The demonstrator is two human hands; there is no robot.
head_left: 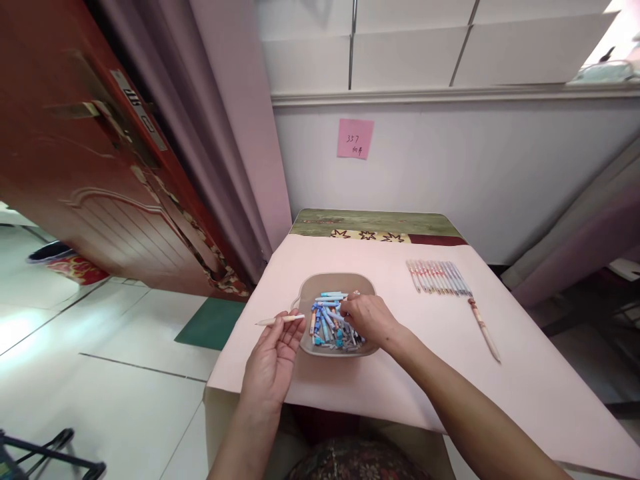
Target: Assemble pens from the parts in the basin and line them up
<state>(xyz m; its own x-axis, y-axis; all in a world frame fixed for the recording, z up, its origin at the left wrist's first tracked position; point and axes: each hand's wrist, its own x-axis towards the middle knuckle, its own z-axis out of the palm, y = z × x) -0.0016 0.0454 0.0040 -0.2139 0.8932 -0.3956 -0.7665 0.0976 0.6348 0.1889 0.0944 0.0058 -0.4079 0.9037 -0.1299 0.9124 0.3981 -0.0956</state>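
Observation:
My left hand is closed in a pinch on a cream pen barrel, held level at the left of a beige plastic basin. Inside the basin lies a heap of pen parts, mostly blue, with some grey and orange pieces. My right hand reaches over the basin's right side, its fingers curled together at the heap. Whatever those fingertips grip is hidden from view. Further right, a row of several slim pens lies side by side, and one cream pen with a brown top rests just below its right end.
The basin and pens stand on a pale pink sheet covering the table. Behind the table is a white wall with a pink note. A purple curtain and a red-brown door are on the left.

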